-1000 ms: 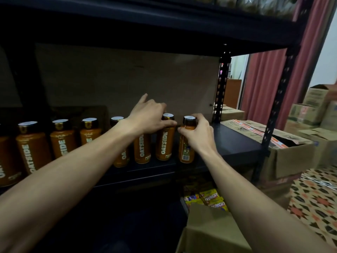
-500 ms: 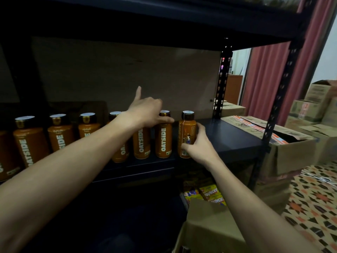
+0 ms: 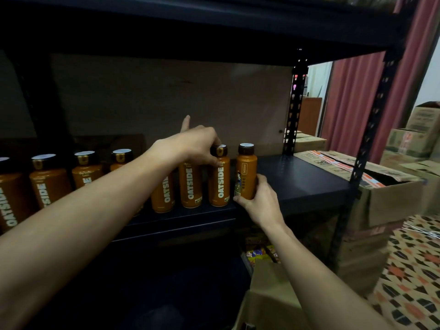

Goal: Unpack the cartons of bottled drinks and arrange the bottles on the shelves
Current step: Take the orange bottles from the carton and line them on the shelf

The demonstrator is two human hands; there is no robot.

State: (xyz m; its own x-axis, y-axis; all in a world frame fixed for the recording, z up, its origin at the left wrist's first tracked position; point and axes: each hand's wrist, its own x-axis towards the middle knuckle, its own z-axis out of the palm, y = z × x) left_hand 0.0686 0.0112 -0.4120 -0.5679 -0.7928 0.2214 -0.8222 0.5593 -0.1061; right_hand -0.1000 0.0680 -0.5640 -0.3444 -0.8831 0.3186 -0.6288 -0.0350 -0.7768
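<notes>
A row of several orange OATSIDE bottles with dark caps stands along the front of a dark shelf (image 3: 302, 184). My left hand (image 3: 197, 146) reaches over the row and pinches the cap of the second bottle from the right (image 3: 219, 184), with one finger sticking up. My right hand (image 3: 259, 201) grips the lower body of the rightmost bottle (image 3: 246, 167), whose label is turned sideways. Both bottles stand upright on the shelf, close together.
The shelf's right part is bare up to a black perforated upright (image 3: 294, 110). An opened carton (image 3: 385, 194) stands right of the rack, more cartons (image 3: 419, 134) behind it by a red curtain. Another carton (image 3: 271, 298) sits below, near snack packs (image 3: 259, 254).
My right hand slid from the cap of the rightmost bottle down to its lower body. The left hand stays over the neighbouring bottle's cap, one finger now raised.
</notes>
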